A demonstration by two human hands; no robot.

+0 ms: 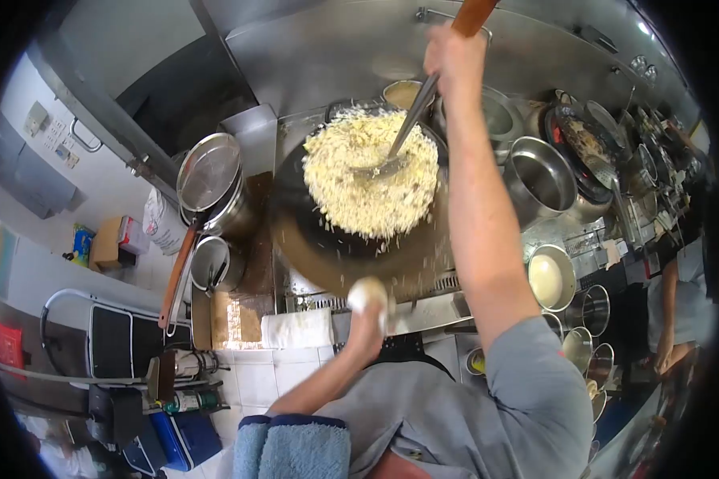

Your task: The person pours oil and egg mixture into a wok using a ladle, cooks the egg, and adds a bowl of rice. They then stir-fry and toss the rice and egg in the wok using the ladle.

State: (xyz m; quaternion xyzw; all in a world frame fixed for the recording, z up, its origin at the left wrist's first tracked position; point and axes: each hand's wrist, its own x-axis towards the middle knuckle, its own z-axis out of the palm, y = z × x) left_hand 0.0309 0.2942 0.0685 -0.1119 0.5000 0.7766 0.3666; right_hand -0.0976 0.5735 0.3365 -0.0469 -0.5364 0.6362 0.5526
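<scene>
Fried rice (pixel 367 180) with yellow bits fills the middle of a large dark wok (pixel 295 215), and loose grains are blurred in the air at its lower right. My right hand (pixel 458 60) is closed around the wooden handle of a long metal ladle (pixel 415 112), whose bowl lies in the rice. At the wok's near edge, my left hand (pixel 366 323) is wrapped around a white cloth (pixel 367 295); motion smears it, and the wok's rim or handle under the cloth is hidden.
A strainer (pixel 209 172) rests over a pot at the left, above a smaller metal pot (pixel 216 263). Right of the wok stands a steel pot (pixel 540 177), with a container of pale liquid (pixel 546 281) nearer. A folded white cloth (pixel 297 329) lies on the front edge. Another person's arm (pixel 668 311) shows far right.
</scene>
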